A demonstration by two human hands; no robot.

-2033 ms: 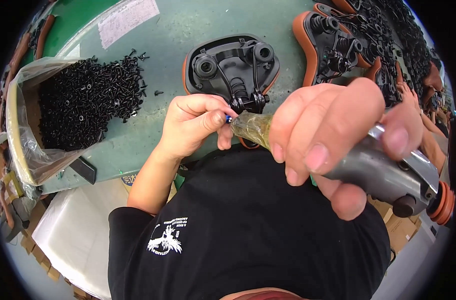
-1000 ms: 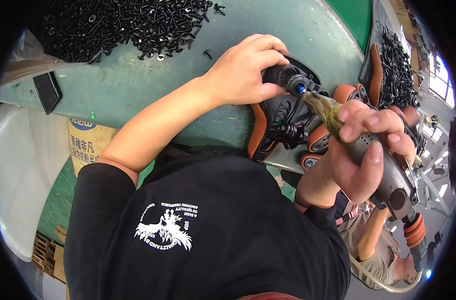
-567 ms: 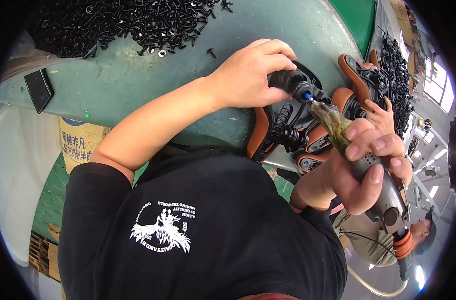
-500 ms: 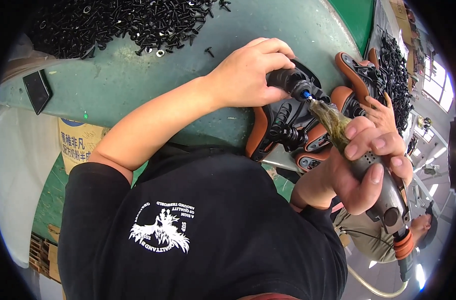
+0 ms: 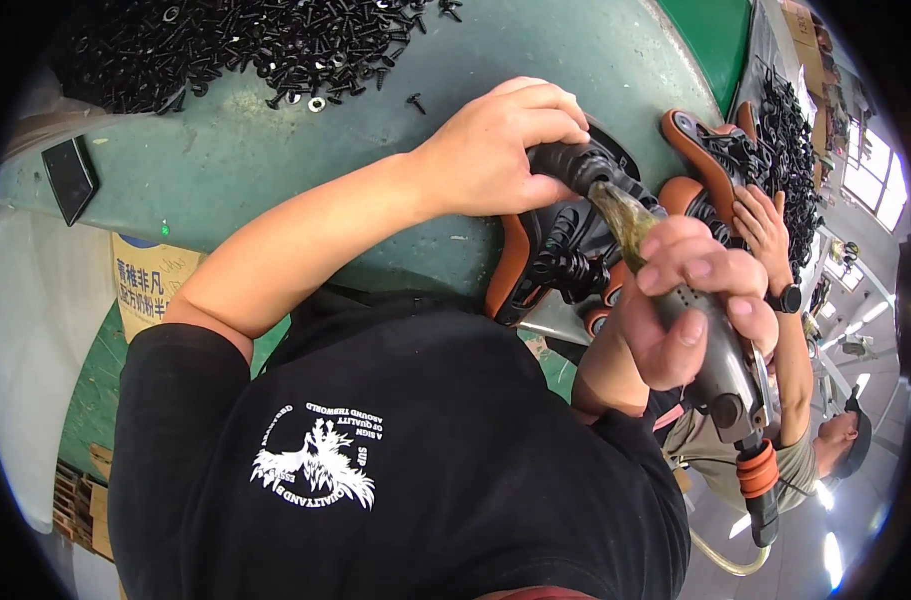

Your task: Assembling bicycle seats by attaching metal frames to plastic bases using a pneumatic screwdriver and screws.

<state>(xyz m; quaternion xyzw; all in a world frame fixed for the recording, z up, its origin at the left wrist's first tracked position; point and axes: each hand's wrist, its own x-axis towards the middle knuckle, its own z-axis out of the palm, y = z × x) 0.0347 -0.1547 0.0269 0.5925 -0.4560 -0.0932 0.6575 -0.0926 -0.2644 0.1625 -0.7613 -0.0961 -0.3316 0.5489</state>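
My left hand (image 5: 495, 150) is closed around a black cylindrical plastic part (image 5: 563, 166), whose open end faces right. In my right hand (image 5: 690, 300) is a grey pneumatic screwdriver (image 5: 720, 365) with worn, yellowish wrapping on its nose and an orange ring near its hose end. The nose of the screwdriver meets the open end of the black part; its bit is hidden there. Just below lie black assemblies with brown curved padded pieces (image 5: 510, 265), partly under the held part. More brown-padded pieces (image 5: 700, 155) lie to the right.
A heap of black screws and washers (image 5: 255, 50) covers the green table's (image 5: 305, 165) far left, with one loose screw (image 5: 416, 103) nearby. A dark rectangular object (image 5: 70, 180) lies at the left edge. Another person's hand (image 5: 765, 235) reaches beside a pile of black parts (image 5: 790, 150).
The screwdriver has moved left and up against the black part, and the blue piece at its opening is now hidden. My left hand stays almost still. The other person's hand and head have shifted.
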